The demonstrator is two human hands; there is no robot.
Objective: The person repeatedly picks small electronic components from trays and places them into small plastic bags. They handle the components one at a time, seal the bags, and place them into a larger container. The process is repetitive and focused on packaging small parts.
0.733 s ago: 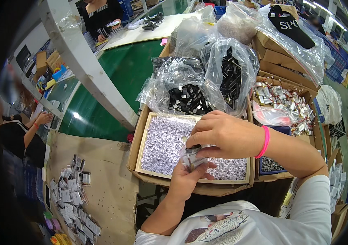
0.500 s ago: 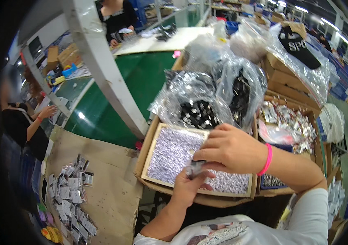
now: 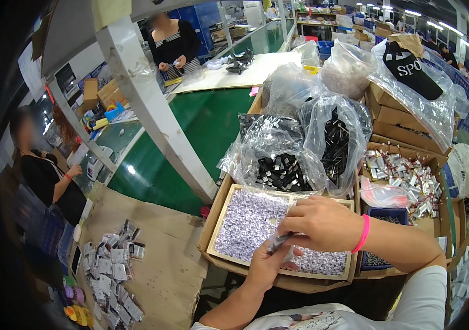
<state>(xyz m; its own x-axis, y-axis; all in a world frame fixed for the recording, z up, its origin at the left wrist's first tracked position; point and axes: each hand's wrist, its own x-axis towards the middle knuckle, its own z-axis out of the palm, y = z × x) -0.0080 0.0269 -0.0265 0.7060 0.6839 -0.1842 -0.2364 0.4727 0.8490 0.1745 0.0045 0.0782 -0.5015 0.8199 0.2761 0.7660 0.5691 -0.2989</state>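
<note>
Left hand (image 3: 265,265) clamps a small clear packet (image 3: 282,246) — seemingly steadying it — for the right hand (image 3: 318,224) pinching its top.

Head camera, one: wide fisheye, worn on the head, looking down and ahead. Right hand (image 3: 322,224) close, at four o'clock; co-worker (image 3: 175,43) farther off, at eleven.

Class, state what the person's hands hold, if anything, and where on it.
A small clear packet: left hand around its lower part, right hand at its top.
</note>
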